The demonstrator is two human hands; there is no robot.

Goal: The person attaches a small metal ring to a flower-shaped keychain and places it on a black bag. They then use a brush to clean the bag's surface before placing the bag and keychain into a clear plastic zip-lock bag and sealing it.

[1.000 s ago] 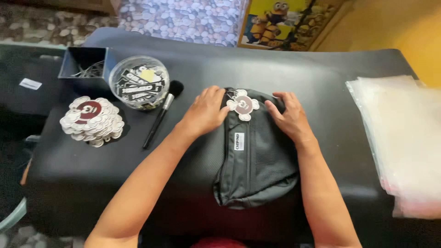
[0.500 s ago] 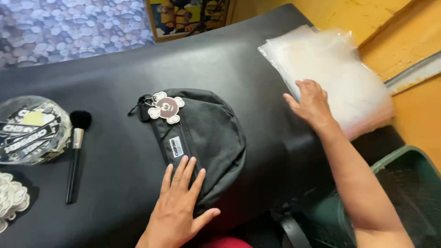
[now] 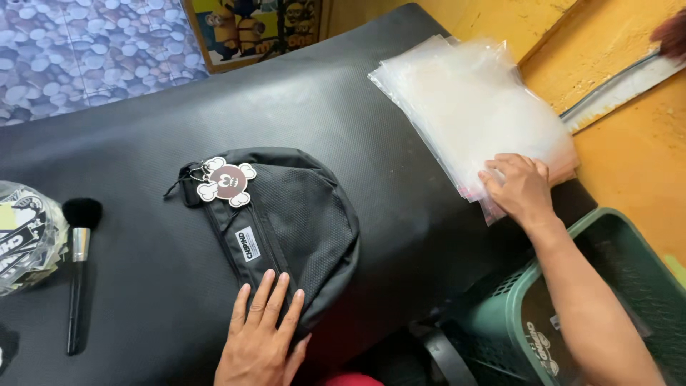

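A black sling bag point(image 3: 293, 214) lies on the black table point(image 3: 143, 136), with a white and maroon flower-shaped card tag point(image 3: 226, 181) at its top end. My left hand point(image 3: 261, 336) rests flat, fingers spread, on the bag's near lower edge. My right hand point(image 3: 520, 187) reaches to the right and presses its fingers on the near corner of a stack of clear plastic bags point(image 3: 471, 107). Whether it grips a sheet, I cannot tell.
A black makeup brush point(image 3: 78, 271) lies at the left beside a clear round tub of labels point(image 3: 25, 243). A green plastic basket point(image 3: 607, 307) stands on the floor at the lower right. A cartoon poster point(image 3: 257, 28) leans against the far wall.
The view has swung right. My right hand left the bag and went over to the plastic bag stack, landing on its near corner. My left hand stays flat on the bag's lower edge.
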